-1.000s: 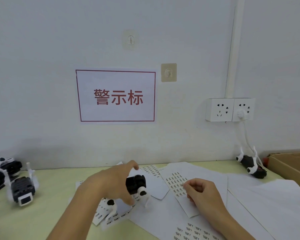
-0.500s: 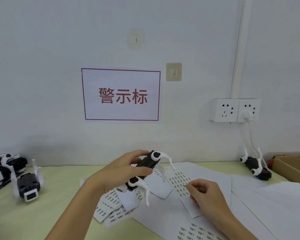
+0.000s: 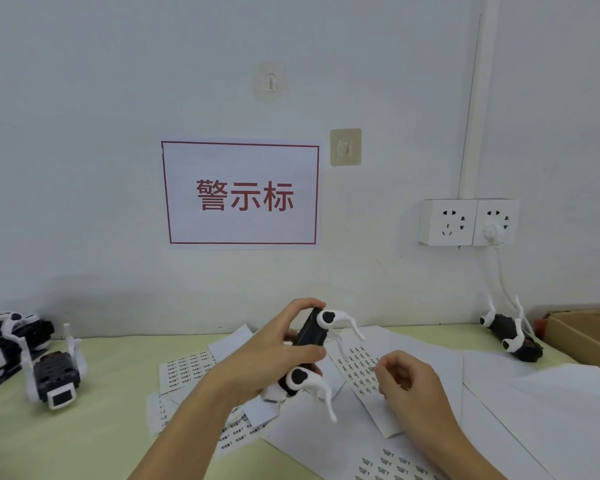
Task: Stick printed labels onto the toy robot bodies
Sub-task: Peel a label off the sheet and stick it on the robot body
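From the head camera, the left hand holds a black toy robot with white legs up off the pale green bench, its fingers curled over the top of the body and the thumb pressed along the near side. The toy is tilted, one white leg pair high by the fingertips and the other low, hanging just above the papers. The right hand hovers near it, a little to the right and lower, with its fingers curled in and thumb and forefinger pinched together; whether a label sits between them is too small to tell. Under that hand lies a label sheet printed with rows of small dark labels, and more such sheets are spread beneath both wrists among plain white paper.

On the left of the bench stands another toy robot, with further ones crowded at the edge of the frame. A fourth toy lies well apart on the right, near a cardboard box. On the wall hang a red-bordered sign and a double socket with a plug in it.
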Tool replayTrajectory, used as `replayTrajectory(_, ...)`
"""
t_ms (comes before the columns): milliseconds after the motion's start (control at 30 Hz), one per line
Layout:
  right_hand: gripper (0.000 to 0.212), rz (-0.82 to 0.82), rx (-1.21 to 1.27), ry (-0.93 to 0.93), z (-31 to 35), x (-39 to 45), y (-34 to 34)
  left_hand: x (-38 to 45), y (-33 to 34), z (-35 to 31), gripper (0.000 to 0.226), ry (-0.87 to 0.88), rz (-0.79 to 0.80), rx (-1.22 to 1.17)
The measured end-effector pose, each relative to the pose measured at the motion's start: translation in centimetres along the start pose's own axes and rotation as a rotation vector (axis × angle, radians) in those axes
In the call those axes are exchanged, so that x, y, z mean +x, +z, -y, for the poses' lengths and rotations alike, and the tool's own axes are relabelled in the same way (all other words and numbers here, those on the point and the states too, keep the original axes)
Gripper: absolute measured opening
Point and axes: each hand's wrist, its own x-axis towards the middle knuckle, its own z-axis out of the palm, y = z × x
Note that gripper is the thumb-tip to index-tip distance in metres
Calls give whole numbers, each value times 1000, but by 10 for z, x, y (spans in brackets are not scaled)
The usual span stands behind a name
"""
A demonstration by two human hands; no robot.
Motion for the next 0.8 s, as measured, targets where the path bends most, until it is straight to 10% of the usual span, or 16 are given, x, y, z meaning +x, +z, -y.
replayTrajectory(300, 27, -72, 79, -118, 7, 0, -9, 21, 63, 53, 46, -143, -236, -417)
replayTrajectory(800, 19, 322, -219, -240, 70, 31, -14, 19, 61, 64, 60, -72, -189, -564)
